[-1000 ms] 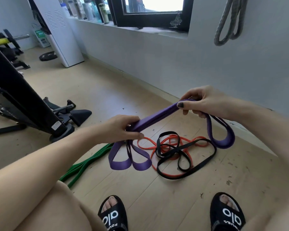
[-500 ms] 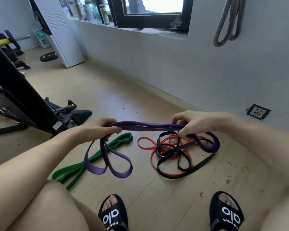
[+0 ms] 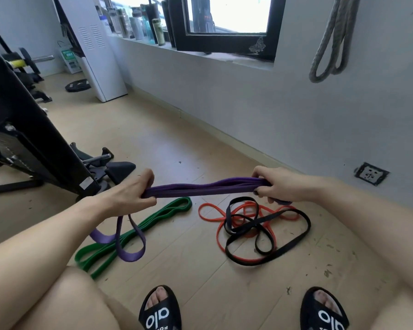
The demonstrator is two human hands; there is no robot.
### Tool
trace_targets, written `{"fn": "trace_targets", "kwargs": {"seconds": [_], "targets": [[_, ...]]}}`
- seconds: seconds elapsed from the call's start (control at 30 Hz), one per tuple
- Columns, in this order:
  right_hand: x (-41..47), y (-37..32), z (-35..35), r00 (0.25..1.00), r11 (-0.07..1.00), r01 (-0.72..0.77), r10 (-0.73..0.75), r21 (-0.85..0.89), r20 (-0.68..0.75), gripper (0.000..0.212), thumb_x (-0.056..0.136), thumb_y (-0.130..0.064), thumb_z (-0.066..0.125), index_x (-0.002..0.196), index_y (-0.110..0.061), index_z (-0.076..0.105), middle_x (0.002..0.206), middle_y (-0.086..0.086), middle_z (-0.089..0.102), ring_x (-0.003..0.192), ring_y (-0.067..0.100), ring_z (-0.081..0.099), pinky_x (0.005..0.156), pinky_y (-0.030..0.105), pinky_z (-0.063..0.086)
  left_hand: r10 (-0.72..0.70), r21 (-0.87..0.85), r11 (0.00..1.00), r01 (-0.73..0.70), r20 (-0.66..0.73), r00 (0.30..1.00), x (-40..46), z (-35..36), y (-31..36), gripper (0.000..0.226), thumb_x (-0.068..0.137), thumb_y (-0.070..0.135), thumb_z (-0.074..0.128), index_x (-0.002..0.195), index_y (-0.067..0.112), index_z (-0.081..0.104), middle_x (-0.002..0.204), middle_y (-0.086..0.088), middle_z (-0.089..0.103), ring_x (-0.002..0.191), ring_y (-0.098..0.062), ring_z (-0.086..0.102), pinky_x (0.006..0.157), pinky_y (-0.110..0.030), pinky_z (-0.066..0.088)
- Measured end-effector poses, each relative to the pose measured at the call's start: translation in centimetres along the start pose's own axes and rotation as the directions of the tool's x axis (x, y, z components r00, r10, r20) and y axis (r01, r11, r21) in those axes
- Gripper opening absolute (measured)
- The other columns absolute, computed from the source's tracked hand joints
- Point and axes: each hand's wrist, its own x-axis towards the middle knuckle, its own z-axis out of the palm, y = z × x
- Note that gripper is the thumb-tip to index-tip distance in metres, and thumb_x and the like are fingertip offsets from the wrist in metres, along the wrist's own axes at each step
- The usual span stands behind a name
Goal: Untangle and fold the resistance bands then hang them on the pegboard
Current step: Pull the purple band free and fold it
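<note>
At the centre of the frame, a left hand [image 3: 131, 192] and right hand [image 3: 275, 185] are gripping a folded purple band [image 3: 208, 188], fingers curled round each end, above a green band [image 3: 138, 232] and tangled red band [image 3: 215, 210] and black band [image 3: 293, 241] lying on the floor [image 3: 177, 144].

Both hands dropped from twelve o'clock, left hand [image 3: 131, 194] and right hand [image 3: 275, 186] drawing the purple band [image 3: 208, 188] level, wider apart.
</note>
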Motion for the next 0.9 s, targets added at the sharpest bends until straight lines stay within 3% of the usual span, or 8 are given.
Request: {"fn": "trace_targets", "kwargs": {"seconds": [0.17,0.27,0.43,0.57,0.67,0.77,0.9], "targets": [[0.1,-0.1,0.2,0.997,0.98,0.079,-0.074,-0.182,0.034,0.007,0.101,-0.027,0.055,0.101,-0.033,0.057,0.087,-0.003,0.065,0.069,0.013,0.059,0.059,0.028,0.046,0.045,0.091,0.995,-0.05,0.057,0.997,-0.6,0.2,-1.2,0.028,0.089,0.016,0.062,0.095,0.023,0.036,0.08,-0.003,0.051,0.067,-0.018,0.043,0.064,-0.037,0.039],[0.3,-0.3,0.4,0.996,0.959,0.093,-0.086,-0.268,0.036,0.015,0.101,-0.024,0.055,0.092,-0.036,0.057,0.086,-0.006,0.063,0.075,0.013,0.059,0.064,0.029,0.045,0.098,0.102,0.989,-0.103,0.048,0.994,-1.0,0.5,-2.2,0.019,0.099,0.025,0.061,0.1,0.03,0.043,0.083,0.006,0.053,0.075,-0.011,0.052,0.069,-0.033,0.043],[1.8,-1.1,1.6,0.991,0.906,0.105,-0.132,-0.41,-0.038,0.012,0.105,-0.033,0.05,0.093,-0.037,0.048,0.084,-0.007,0.061,0.076,0.015,0.059,0.07,0.038,0.051,-0.02,0.015,1.0,0.02,0.005,1.0,-2.4,0.0,-4.6,0.014,0.102,0.037,0.06,0.1,0.038,0.046,0.079,0.001,0.062,0.067,-0.013,0.062,0.063,-0.036,0.054],[3.4,-1.7,3.5,0.989,0.835,0.147,-0.142,-0.53,0.051,0.007,0.107,-0.038,0.043,0.1,-0.037,0.044,0.086,-0.008,0.059,0.076,0.015,0.059,0.068,0.036,0.053,-0.057,0.047,0.998,0.05,0.156,0.986,-4.8,0.3,-6.5,0.015,0.102,0.043,0.057,0.095,0.038,0.044,0.083,0.004,0.063,0.075,-0.016,0.058,0.07,-0.035,0.048],[5.2,-2.9,4.4,0.988,0.813,0.149,-0.105,-0.562,0.11,0.008,0.108,-0.038,0.04,0.105,-0.034,0.046,0.085,-0.006,0.059,0.074,0.015,0.06,0.063,0.032,0.049,-0.069,0.059,0.997,0.056,0.236,0.969,-6.4,0.7,-8.0,0.012,0.102,0.035,0.054,0.101,0.038,0.042,0.089,0.003,0.059,0.081,-0.02,0.056,0.074,-0.036,0.047],[8.2,-3.6,5.9,0.987,0.823,0.159,-0.123,-0.545,0.103,0.015,0.108,-0.038,0.039,0.113,-0.026,0.047,0.082,-0.001,0.058,0.068,0.017,0.056,0.058,0.032,0.044,-0.102,0.06,0.994,0.091,0.223,0.97,-7.9,1.4,-9.9,0.02,0.099,0.025,0.05,0.115,0.033,0.04,0.097,0.002,0.058,0.084,-0.019,0.056,0.081,-0.039,0.047],[12.6,-5.0,10.4,0.974,0.843,0.226,-0.18,-0.488,0.14,0.015,0.107,-0.035,0.043,0.11,-0.021,0.039,0.079,0.003,0.054,0.062,0.017,0.048,0.05,0.029,0.033,-0.229,-0.006,0.972,0.236,0.225,0.947,-10.5,5.5,-14.4,0.015,0.101,0.023,0.048,0.106,0.032,0.038,0.091,0.002,0.056,0.077,-0.017,0.052,0.072,-0.037,0.041]]}}
